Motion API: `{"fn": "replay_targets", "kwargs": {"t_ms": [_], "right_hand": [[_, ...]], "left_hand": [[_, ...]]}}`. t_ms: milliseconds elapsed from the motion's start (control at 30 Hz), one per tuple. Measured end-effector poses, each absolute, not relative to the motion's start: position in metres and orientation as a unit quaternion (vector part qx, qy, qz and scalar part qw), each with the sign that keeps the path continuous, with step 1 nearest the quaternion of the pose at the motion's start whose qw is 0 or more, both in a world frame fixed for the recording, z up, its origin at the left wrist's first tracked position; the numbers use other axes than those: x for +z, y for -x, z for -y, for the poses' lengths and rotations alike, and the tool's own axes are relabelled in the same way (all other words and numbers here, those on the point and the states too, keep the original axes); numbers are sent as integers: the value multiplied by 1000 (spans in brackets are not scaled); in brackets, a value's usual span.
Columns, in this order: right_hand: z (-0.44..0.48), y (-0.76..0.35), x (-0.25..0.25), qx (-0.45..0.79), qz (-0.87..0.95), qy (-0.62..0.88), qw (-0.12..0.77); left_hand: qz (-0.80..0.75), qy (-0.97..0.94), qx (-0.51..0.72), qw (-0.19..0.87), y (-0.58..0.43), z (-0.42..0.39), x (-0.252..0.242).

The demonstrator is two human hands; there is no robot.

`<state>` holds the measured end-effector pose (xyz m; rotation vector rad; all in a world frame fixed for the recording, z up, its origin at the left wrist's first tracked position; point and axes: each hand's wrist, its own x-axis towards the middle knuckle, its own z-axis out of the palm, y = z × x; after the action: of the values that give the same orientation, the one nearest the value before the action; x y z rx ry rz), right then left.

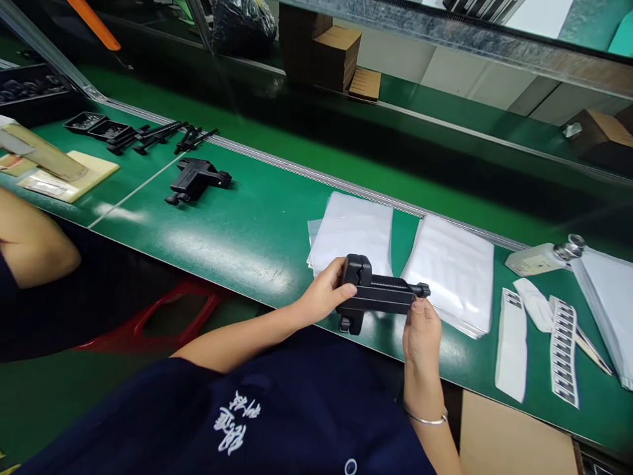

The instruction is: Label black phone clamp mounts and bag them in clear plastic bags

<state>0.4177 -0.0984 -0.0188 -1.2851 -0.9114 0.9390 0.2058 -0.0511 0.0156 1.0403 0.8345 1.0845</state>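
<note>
Left hand [324, 293]: closed around the blocky head of a black plastic clamp tool [378, 293], thumb on top, fingers wrapped behind.
Right hand [421, 330]: fingertips pinched on the knob at the far end of the clamp tool's bar; a thin bracelet [426, 417] sits on that wrist.
Clamp tool: held level between both hands, just above the near edge of the green surface [247, 231], in front of the plastic bags.
Plastic bags: two flat stacks, one [352, 231] just behind the left hand, the other [452, 270] behind the right hand.
Right end of the surface: a bottle with a metal cap [544, 257] lying down, strips of barcode labels [564, 349], white backing strips [510, 343].
Left part of the surface: a second clamp tool [196, 179] lying alone; beyond it a row of black rods [158, 135] and small trays [93, 124].
Other person: a bare arm [30, 241] at the left edge, well apart from the held tool.
Risk: my judgement is that the light pinch on the knob could slip, since the left hand carries most of the weight; the tool would then swing down onto the near edge or fall off it.
Hard to make out: the tool's underside and lower lug are partly hidden by the left hand; label print is unreadable; the tray contents are too small to tell.
</note>
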Motion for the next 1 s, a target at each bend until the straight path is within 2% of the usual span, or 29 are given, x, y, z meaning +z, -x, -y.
{"fn": "replay_targets", "kwargs": {"t_ms": [133,200,300,367,433,567,633,733,833,1000], "right_hand": [[109,-403,-11,348,516,553,554],[116,-390,-11,297,614,534,500],[126,-375,-15,225,737,487,410],[129,-371,-15,203,757,464,413],[128,-372,-12,223,704,477,476],[114,-380,-1,427,459,482,612],[105,-384,-1,509,347,477,627],[96,-391,-10,552,242,496,625],[98,-393,-23,564,246,512,599],[111,-388,-40,533,384,557,508]], "left_hand": [[-418,-256,519,700,-206,37,12],[-443,-137,537,705,-205,26,12],[-426,-76,541,721,-203,13,13],[-410,-76,534,736,-202,11,15],[-415,-76,529,736,-204,15,16],[-402,-200,514,731,-212,31,21],[-349,-337,484,728,-216,39,26],[-258,-497,416,716,-217,45,34],[-254,-584,356,684,-215,44,39],[-308,-675,305,597,-218,40,49]]}}
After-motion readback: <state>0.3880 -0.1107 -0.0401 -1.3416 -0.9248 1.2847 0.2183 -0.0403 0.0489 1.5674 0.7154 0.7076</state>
